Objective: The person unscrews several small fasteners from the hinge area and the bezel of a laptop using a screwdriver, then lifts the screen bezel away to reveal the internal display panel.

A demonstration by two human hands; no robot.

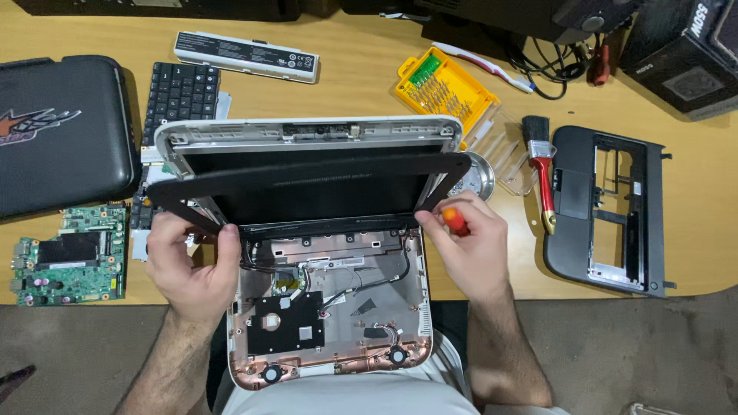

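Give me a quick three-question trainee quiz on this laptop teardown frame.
1. True or false: the right hand holds an orange-handled screwdriver.
2. What does the left hand grip? A) black screen bezel B) green circuit board C) red-handled brush
3. Fill in: the yellow bit case lies on the person's ____ side of the laptop.

Key: 1 true; 2 A; 3 right.
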